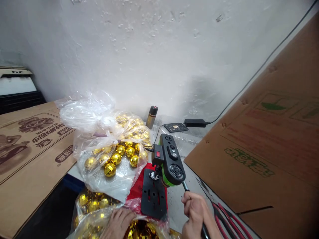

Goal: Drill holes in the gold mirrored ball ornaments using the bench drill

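Right hand (198,214) clenched round tool (185,186); left hand (118,221) loosely spread on bag (106,211).
Bag holds gold balls (93,205); device (172,159) stands at right hand's eleven o'clock.

It looks like a small workshop or packing corner, with a roughly plastered, bare wall (149,59) rising behind a pale work table (178,205). Large printed cardboard cartons stand on both sides, one at the left (37,142) and one at the right (269,132), and clear plastic bags of shiny gold balls (110,169) crowd the table and the space before it. A small machine with a red switch (171,159), a trailing power cable (264,64) and red-handled tools (230,220) add to the workroom look
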